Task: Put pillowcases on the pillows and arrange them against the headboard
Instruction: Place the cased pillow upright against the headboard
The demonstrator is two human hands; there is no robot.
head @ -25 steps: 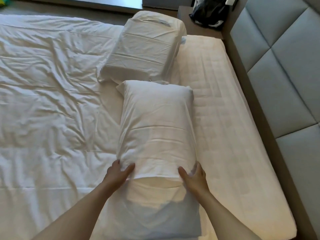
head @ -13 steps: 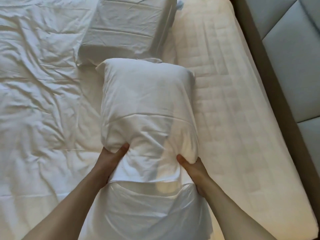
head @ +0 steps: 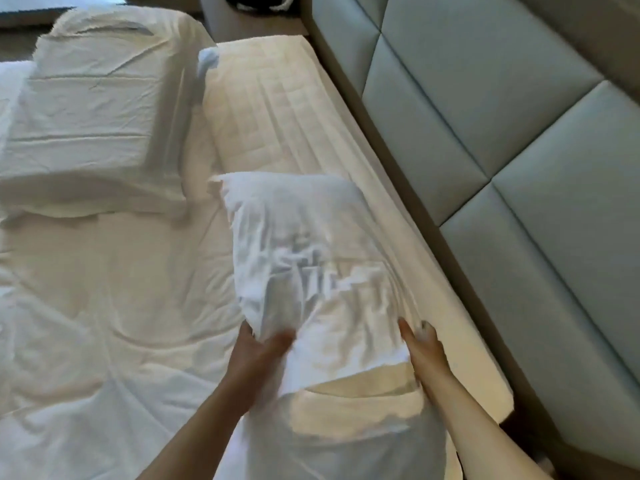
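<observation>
A white pillow [head: 304, 244] in a white pillowcase is lifted off the bed in front of me, its far end toward the headboard. My left hand [head: 258, 355] grips the case's open edge on the left side. My right hand [head: 420, 348] grips the same edge on the right. The loose end of the pillowcase [head: 346, 431] hangs below my hands, with the cream pillow end showing in the opening. A second cased pillow [head: 100, 116] lies flat on the bed at the upper left. The image is motion-blurred around the held pillow.
The grey padded headboard [head: 502, 116] runs along the right. A bare quilted mattress strip [head: 277, 109] lies beside it. The wrinkled white duvet [head: 104, 306] covers the left of the bed. A nightstand with a dark bag [head: 263, 1] stands at the top.
Both hands have lifted the pillow and swung it right, toward the headboard. The camera view has turned right, and the second pillow now appears at the upper left.
</observation>
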